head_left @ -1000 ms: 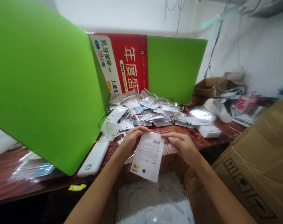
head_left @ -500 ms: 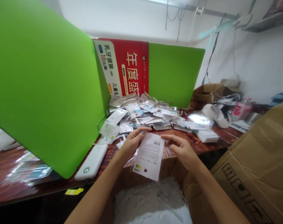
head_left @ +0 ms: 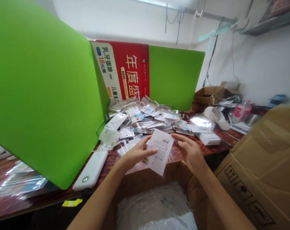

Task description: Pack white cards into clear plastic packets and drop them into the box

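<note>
A white printed card in a clear sleeve (head_left: 160,150) is held over the front edge of the table, tilted, with a barcode and small text towards me. My left hand (head_left: 138,150) grips its left side, thumb across the front and fingers behind. At the card's upper right corner, the fingertips of my right hand (head_left: 189,150) are pinched together on its edge. Behind the hands spreads a heap of similar sleeved cards (head_left: 145,119). Below them, an open cardboard box (head_left: 145,182) contains many whitish sleeved pieces (head_left: 156,204).
Green panels (head_left: 51,95) and a red printed board (head_left: 135,70) stand around the heap. A white power bank (head_left: 91,171) lies on the left. On the right are a stack of white cards (head_left: 209,139), a pink-labelled bottle (head_left: 241,111) and a large carton (head_left: 262,166).
My left thumb has moved onto the front of the sleeved card. The card has shifted slightly up and right, and my right hand stays at its upper corner. The view has turned slightly.
</note>
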Demonstrator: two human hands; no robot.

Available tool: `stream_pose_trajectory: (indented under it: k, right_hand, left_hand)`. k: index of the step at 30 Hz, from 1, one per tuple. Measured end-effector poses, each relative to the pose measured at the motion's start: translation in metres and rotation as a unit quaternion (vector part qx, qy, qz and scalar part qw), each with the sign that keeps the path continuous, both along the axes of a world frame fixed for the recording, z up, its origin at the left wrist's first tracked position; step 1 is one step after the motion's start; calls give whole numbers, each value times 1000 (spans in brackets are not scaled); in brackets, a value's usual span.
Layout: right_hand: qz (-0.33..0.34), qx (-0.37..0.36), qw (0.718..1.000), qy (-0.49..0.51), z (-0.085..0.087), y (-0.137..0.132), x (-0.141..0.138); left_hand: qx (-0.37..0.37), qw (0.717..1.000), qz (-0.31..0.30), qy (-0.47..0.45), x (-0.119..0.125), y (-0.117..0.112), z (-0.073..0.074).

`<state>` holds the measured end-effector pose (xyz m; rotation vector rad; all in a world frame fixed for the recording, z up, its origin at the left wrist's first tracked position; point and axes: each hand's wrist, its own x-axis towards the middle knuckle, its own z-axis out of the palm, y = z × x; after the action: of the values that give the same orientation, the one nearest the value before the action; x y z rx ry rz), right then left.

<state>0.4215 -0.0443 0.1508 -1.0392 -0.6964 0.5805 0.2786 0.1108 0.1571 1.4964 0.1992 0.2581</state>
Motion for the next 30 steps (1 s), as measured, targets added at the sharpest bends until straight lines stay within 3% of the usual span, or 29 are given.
stream_pose_trajectory:
  k: [8, 13, 18, 21, 25, 30]
  right_hand:
    - [-43, -65, 978, -191, -5, 1, 2]
    - [-94, -134, 939, -302, -9, 3, 6]
    - [-107, -158, 913, -361, -10, 4, 6]
    - [-92, -158, 915, -360, -9, 4, 3]
    - [-65, -168, 921, -345, -7, 2, 0]
    - [-13, -186, 926, -329, 0, -2, -3]
  left_hand:
    - [25, 998, -35, -54, 4, 0, -7]
    - [168, 984, -19, -49, 3, 3, -11]
    - [414, 909, 29, 24, -3, -6, -3]
    - [502, 862, 32, 54, -6, -14, 3]
    - [566, 820, 18, 82, -7, -23, 8]
    - [563, 819, -12, 105, -9, -29, 11]
